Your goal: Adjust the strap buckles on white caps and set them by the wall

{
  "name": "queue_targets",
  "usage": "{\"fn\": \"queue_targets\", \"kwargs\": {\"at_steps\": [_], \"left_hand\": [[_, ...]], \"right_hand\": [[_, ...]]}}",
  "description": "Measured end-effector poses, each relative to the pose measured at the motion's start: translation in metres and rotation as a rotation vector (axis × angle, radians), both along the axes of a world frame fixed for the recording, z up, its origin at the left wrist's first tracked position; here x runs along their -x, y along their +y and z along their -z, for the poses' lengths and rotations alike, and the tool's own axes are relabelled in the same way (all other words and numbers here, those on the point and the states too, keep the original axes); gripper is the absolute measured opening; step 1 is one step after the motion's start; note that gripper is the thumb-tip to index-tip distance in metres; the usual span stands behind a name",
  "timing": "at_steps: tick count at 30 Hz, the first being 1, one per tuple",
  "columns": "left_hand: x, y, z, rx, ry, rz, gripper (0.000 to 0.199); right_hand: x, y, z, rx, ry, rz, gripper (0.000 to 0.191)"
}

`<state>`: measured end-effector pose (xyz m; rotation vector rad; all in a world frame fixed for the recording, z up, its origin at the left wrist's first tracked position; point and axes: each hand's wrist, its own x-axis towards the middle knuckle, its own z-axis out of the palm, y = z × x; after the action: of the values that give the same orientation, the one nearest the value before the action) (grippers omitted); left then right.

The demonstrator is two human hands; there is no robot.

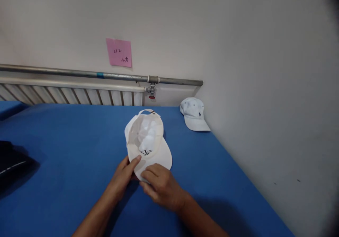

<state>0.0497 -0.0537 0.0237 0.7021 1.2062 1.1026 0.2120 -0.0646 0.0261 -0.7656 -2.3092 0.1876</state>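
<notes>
A white baseball cap (160, 152) is held between both hands above the blue surface, its hollow inside facing me and its brim toward me. My left hand (124, 175) grips the brim's left side, thumb on top and the other fingers mostly hidden beneath. On the brim's near edge, my right hand (161, 185) is closed with its fingers pinching the edge. A back strap arches at the cap's far end. Inside the crown lies whitish material with a small dark mark.
A second, pale cap (194, 115) with a small dark emblem sits at the back right corner, against the wall. A dark item (14, 168) lies at the left on the blue surface (71, 141). Behind run a metal pipe (122, 76), a red-handled valve (152, 96) and a radiator (79, 94).
</notes>
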Motion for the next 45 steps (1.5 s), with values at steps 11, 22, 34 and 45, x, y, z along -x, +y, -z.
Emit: {"fn": "queue_targets", "kwargs": {"at_steps": [11, 22, 34, 45], "left_hand": [[0.016, 0.007, 0.006, -0.085, 0.027, -0.044, 0.052], [0.031, 0.027, 0.008, -0.153, 0.007, -0.227, 0.04], [0.034, 0.03, 0.004, -0.038, 0.193, -0.35, 0.035], [0.041, 0.032, -0.004, 0.123, 0.336, -0.3, 0.042]], "right_hand": [[-0.049, 0.045, 0.004, 0.891, 0.713, 0.493, 0.031], [-0.037, 0.026, -0.005, 0.819, 0.602, 0.303, 0.018], [-0.032, 0.022, 0.001, 0.755, 0.446, 0.299, 0.014], [-0.03, 0.026, 0.001, 0.868, 0.358, 0.27, 0.018]]}}
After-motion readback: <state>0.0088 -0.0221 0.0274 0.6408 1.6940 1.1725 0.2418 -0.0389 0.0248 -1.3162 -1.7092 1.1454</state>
